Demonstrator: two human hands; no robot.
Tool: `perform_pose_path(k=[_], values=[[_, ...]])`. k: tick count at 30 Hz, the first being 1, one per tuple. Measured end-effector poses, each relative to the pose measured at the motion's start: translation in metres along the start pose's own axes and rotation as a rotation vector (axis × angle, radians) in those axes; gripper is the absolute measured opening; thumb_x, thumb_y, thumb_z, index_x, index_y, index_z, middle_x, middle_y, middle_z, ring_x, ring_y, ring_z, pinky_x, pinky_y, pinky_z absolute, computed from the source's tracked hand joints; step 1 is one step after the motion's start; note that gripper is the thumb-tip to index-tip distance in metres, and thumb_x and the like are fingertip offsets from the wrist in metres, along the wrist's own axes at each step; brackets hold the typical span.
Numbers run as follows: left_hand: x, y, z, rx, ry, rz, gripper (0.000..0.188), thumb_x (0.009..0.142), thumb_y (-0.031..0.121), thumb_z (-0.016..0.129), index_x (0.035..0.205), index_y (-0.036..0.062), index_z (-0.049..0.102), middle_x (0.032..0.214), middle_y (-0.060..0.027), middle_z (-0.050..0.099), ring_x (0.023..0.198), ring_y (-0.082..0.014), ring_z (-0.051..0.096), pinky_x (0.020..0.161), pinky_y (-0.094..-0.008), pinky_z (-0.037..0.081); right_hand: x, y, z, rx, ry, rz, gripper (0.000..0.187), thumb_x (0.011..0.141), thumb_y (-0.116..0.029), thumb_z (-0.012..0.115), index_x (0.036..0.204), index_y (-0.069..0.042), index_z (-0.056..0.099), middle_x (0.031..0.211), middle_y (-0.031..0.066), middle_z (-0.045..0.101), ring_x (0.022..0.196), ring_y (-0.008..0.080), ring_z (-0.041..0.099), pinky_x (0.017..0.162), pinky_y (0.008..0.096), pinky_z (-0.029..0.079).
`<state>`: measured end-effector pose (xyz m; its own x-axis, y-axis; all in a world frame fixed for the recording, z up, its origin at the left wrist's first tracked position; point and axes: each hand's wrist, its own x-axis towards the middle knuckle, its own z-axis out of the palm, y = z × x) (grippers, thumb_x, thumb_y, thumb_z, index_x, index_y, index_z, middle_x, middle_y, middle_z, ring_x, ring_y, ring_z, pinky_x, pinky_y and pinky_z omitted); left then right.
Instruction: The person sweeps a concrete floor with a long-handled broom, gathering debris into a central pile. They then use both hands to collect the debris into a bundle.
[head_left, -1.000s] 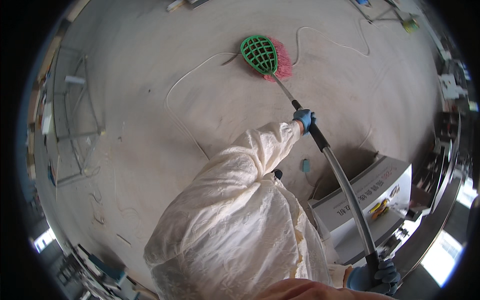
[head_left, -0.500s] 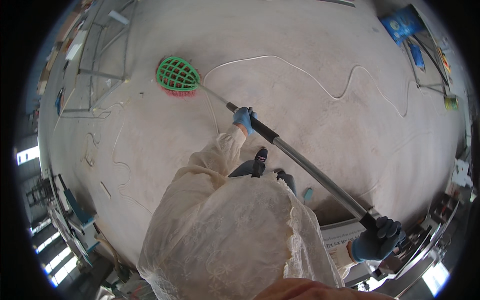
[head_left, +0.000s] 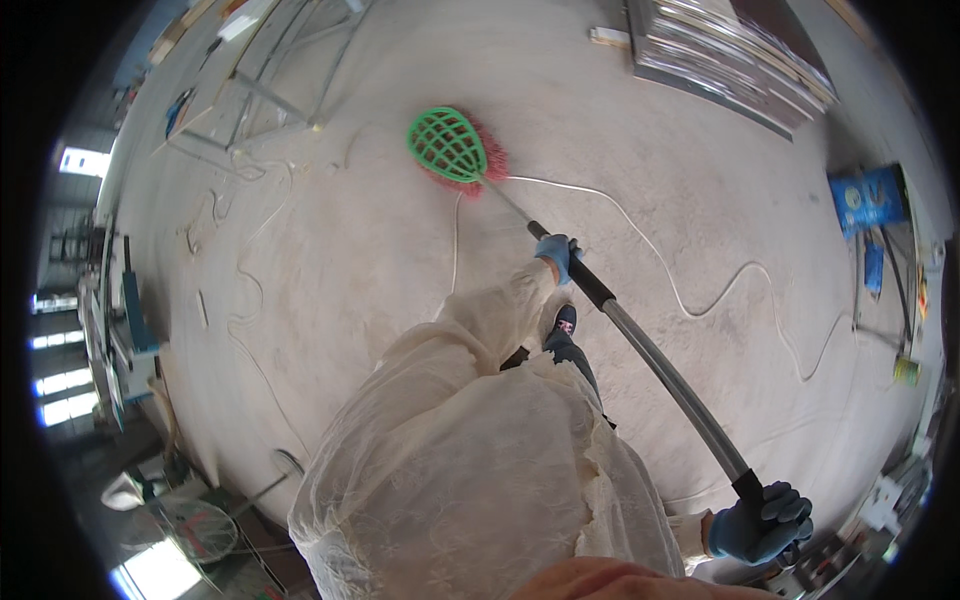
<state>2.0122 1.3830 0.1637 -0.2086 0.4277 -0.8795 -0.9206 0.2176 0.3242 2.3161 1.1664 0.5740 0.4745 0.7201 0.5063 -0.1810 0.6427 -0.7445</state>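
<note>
Mop [head_left: 450, 146], just one — left hand [head_left: 556, 254], right hand [head_left: 758, 525], both closed around its pole [head_left: 674, 391]

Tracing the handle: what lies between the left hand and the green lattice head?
The head view shows a black collar, then a thin metal rod.

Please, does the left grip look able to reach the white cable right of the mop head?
Probably not as things stand: the left grip is wrapped around the mop pole, and the white cable lies lower, on the floor, though nothing seems to cover its stretch right of the mop head.
</note>
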Motion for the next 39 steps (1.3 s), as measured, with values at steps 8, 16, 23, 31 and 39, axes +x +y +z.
perform_pose_path(k=[8, 16, 23, 31, 39], values=[[0.094, 0.081, 0.009, 0.017, 0.2, -0.041, 0.01, 0.088, 0.007, 0.048, 0.097, 0.0095, 0.046, 0.072, -0.0067, 0.056, 0.056, -0.0196, 0.054, 0.055, -0.0353, 0.052, 0.069, 0.173, 0.116, -0.178, -0.081, 0.031, 0.019, 0.084, -0.005, 0.044, 0.068, -0.006, 0.034, 0.062, 0.0061, 0.036, 0.043, 0.0119, 0.031, 0.044, 0.0266, 0.029], [0.179, 0.284, -0.055, -0.188, 0.389, 0.065, 0.015, 0.085, 0.016, 0.054, 0.098, 0.0083, 0.056, 0.08, -0.0081, 0.061, 0.064, -0.0218, 0.059, 0.055, -0.0351, 0.05, 0.074, 0.335, 0.295, -0.109, -0.313, 0.31, 0.019, 0.086, -0.009, 0.05, 0.069, -0.005, 0.043, 0.06, 0.0073, 0.045, 0.049, 0.0133, 0.04, 0.05, 0.0287, 0.04], [0.211, 0.427, -0.03, -0.375, 0.33, 0.115, 0.013, 0.09, 0.013, 0.044, 0.1, 0.0052, 0.048, 0.075, -0.0121, 0.057, 0.059, -0.0251, 0.057, 0.053, -0.0374, 0.051, 0.112, 0.396, 0.442, -0.057, -0.442, 0.337, 0.023, 0.092, -0.024, 0.048, 0.076, -0.008, 0.041, 0.064, 0.0013, 0.035, 0.053, 0.0104, 0.036, 0.055, 0.0265, 0.034], [0.196, 0.499, 0.097, -0.39, 0.171, 0.069, 0.022, 0.095, 0.025, 0.036, 0.092, 0.0058, 0.048, 0.072, -0.0105, 0.054, 0.056, -0.0244, 0.054, 0.05, -0.0382, 0.047, 0.201, 0.439, 0.532, -0.221, -0.396, 0.16, 0.026, 0.088, -0.027, 0.049, 0.068, -0.011, 0.043, 0.065, 0.0013, 0.032, 0.059, 0.0148, 0.034, 0.056, 0.0294, 0.032], [0.175, 0.53, 0.242, -0.389, 0.07, -0.339, 0.013, 0.085, 0.002, 0.044, 0.098, 0.006, 0.043, 0.077, -0.0112, 0.055, 0.071, -0.0245, 0.06, 0.065, -0.038, 0.054, 0.337, 0.488, 0.631, 0.101, -0.482, -0.129, 0.018, 0.092, -0.024, 0.047, 0.08, -0.011, 0.045, 0.061, -0.0044, 0.037, 0.041, 0.0071, 0.032, 0.04, 0.0225, 0.031]])
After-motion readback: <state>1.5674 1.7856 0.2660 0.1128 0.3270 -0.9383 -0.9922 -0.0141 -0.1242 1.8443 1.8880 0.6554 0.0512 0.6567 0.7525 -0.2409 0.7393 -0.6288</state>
